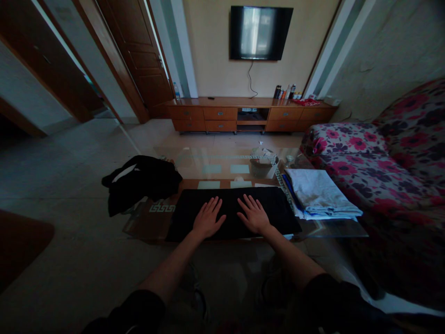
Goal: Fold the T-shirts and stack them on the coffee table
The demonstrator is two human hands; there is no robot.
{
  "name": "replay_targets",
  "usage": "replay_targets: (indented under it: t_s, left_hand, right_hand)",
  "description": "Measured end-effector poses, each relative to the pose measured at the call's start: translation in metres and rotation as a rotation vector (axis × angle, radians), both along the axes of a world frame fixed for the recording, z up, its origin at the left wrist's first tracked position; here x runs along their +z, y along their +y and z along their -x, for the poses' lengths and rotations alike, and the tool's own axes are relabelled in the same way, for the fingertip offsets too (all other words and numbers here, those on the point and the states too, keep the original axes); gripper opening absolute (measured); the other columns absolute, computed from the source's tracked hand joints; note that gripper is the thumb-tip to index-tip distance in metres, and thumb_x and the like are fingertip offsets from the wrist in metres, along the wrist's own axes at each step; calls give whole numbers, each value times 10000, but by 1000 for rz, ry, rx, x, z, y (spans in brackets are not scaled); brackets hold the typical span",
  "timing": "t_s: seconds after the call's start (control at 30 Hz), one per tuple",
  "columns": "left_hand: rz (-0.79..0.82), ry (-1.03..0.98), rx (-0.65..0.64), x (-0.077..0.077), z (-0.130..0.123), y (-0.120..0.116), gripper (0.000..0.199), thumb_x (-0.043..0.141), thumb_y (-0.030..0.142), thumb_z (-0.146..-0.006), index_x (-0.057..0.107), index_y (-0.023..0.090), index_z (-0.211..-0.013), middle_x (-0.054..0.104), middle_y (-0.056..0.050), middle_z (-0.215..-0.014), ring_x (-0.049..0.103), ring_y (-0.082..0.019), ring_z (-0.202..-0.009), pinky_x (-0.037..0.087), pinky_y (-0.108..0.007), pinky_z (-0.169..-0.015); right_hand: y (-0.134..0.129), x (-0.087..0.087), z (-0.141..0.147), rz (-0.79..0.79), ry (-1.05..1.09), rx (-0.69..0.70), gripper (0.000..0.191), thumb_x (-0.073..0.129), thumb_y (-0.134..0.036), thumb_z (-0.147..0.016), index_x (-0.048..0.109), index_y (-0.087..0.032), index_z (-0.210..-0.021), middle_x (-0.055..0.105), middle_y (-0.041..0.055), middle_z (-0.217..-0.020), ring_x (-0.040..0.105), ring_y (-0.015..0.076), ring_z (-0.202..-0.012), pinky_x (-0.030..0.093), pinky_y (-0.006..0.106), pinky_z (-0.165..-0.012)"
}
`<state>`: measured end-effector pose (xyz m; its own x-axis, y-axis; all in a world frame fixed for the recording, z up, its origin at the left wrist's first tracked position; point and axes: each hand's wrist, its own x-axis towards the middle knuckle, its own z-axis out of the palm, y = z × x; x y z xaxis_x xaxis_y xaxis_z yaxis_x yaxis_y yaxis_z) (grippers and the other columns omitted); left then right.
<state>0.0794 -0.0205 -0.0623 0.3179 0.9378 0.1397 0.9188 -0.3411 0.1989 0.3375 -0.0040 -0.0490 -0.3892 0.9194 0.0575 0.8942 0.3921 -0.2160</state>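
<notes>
A black folded cloth (229,215), perhaps a garment, lies flat as a wide rectangle along the near side of the glass coffee table (215,160). My left hand (208,219) rests palm down on its left half, fingers spread. On the right half my right hand (255,215) also presses flat, with the fingers apart. To the left, a crumpled black garment (146,181) with a white stripe hangs partly over the table's edge. Beside the cloth on the right sits a stack of folded clothes (320,192), light grey on top with blue beneath.
A flower-patterned sofa (361,162) stands close on the right. Under the glass, a waste bin (262,164) shows near the far side. A wooden TV cabinet (219,112) with bottles (285,92) on it runs along the far wall, below a television (260,33).
</notes>
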Motion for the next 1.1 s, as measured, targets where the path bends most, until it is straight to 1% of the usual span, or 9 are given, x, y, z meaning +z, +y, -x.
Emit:
replay_targets:
  t_s: [0.1,0.23,0.37,0.47,0.57,0.7,0.83,0.93,1.1]
  left_hand:
    - [-1,21,49,1,20,0,722,342,613,-1003,273,259,-1628,218,-50,-1704,172,-247,-1577,163,-456,-1269]
    - [-22,65,240,1,52,1,753,339,630,-992,283,230,-1627,203,-84,-1705,149,-284,-1580,150,-476,-1262]
    - [-12,103,405,0,85,3,786,290,637,-992,271,175,-1628,189,-96,-1707,121,-274,-1585,184,-486,-1249]
    - [9,111,393,-2,100,4,780,245,629,-1002,266,161,-1626,160,-83,-1713,122,-261,-1585,221,-490,-1235]
    - [-15,119,332,0,107,7,703,230,553,-1026,334,164,-1602,217,-80,-1703,182,-251,-1572,217,-460,-1238]
    - [-91,126,403,11,103,17,641,235,529,-1032,466,206,-1536,401,-100,-1628,339,-296,-1509,171,-506,-1244]
    - [-131,95,406,15,95,33,681,199,507,-1039,441,117,-1542,357,-140,-1645,295,-276,-1533,205,-449,-1243]
    - [-79,76,396,7,96,43,689,240,504,-1028,355,119,-1587,284,-128,-1676,234,-268,-1558,213,-455,-1244]
    - [-28,83,389,-9,105,51,754,260,550,-1010,301,84,-1602,224,-144,-1692,191,-285,-1570,217,-468,-1246]
  right_hand:
    - [6,-4,-37,-17,-60,-139,692,335,-627,-1025,242,-321,-1638,95,16,-1721,77,253,-1586,66,469,-1265]
    - [16,-10,-79,-8,-123,-345,743,257,-637,-1027,181,-249,-1656,57,34,-1724,57,240,-1587,40,459,-1269]
    - [21,-15,-95,21,-145,-403,786,196,-646,-1023,149,-187,-1659,28,49,-1725,-1,250,-1589,16,497,-1264]
    - [20,-12,-95,119,-154,-412,823,194,-660,-1016,125,-150,-1659,1,79,-1724,-13,273,-1588,50,518,-1259]
    - [22,-1,-94,179,-149,-416,824,252,-664,-1004,203,-149,-1646,61,105,-1722,72,305,-1581,147,542,-1241]
    - [36,13,-98,11,-115,-451,686,268,-538,-1035,377,-125,-1572,165,143,-1705,177,301,-1560,217,491,-1223]
    - [53,6,-107,-48,-103,-425,729,262,-507,-1039,256,-61,-1615,116,157,-1709,67,262,-1585,118,439,-1257]
    - [58,-7,-111,37,-89,-422,780,231,-539,-1037,177,-37,-1632,142,162,-1702,91,247,-1584,129,416,-1260]
    - [60,-14,-110,10,-96,-436,764,221,-538,-1039,166,-73,-1643,129,130,-1709,70,232,-1586,88,429,-1268]
